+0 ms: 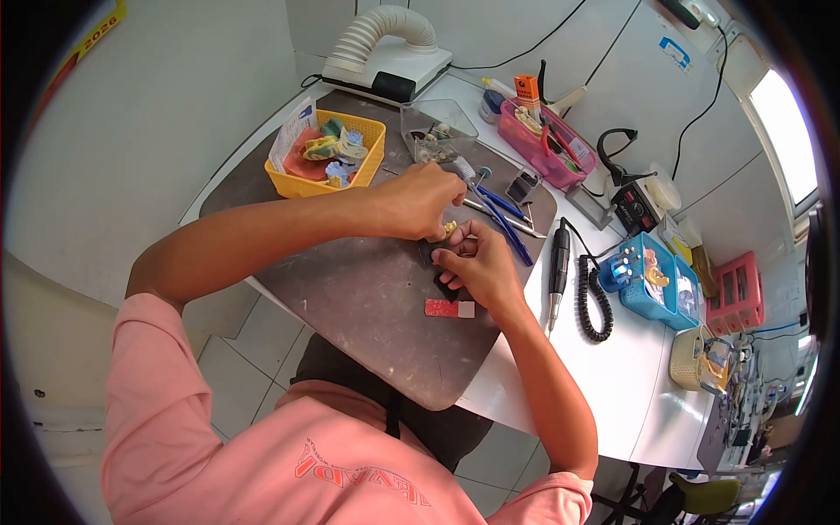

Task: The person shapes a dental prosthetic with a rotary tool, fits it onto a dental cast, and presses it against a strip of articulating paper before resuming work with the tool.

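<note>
My left hand [422,199] reaches in from the left over the dark work board, its fingers pinched around a small yellowish piece [450,229]. Close against it is my right hand [479,262], with thumb and forefinger closed on the same piece from the right. The piece is small and partly hidden by the fingers. A small black object [444,285] lies under my right hand's lower fingers. Just below is a red and white block [450,308] on the board. Blue-handled tools [510,229] and metal instruments lie to the right of the hands.
A yellow basket [378,157] with colored pieces and a clear box [455,118] stand behind. A pink basket [560,171], a black handpiece [559,262] with coiled cord, and a blue basket [652,306] are on the right. The white extractor [420,72] sits at the back.
</note>
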Motion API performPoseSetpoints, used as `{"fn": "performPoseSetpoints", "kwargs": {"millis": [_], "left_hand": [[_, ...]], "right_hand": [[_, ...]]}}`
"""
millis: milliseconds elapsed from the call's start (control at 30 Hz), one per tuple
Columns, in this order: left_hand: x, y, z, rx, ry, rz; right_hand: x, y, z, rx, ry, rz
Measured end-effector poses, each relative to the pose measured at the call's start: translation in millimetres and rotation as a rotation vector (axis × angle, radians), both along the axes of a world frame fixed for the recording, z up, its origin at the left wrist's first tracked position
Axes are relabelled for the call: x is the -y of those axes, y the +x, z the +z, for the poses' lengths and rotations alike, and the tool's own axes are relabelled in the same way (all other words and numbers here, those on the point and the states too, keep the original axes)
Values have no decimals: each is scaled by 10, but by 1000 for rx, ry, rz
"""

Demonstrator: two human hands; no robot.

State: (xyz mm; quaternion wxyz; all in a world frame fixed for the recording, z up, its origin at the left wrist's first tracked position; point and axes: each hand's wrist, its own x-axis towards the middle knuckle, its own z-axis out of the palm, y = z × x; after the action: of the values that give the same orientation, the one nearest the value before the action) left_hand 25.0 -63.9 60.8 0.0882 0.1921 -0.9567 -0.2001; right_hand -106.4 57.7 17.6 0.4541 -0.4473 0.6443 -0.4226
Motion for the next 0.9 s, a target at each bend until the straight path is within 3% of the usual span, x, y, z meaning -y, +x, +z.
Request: {"fn": "performPoseSetpoints", "kwargs": {"millis": [900], "left_hand": [[-2, 12, 11, -1, 70, 29]], "right_hand": [[-9, 51, -53, -15, -83, -65]]}}
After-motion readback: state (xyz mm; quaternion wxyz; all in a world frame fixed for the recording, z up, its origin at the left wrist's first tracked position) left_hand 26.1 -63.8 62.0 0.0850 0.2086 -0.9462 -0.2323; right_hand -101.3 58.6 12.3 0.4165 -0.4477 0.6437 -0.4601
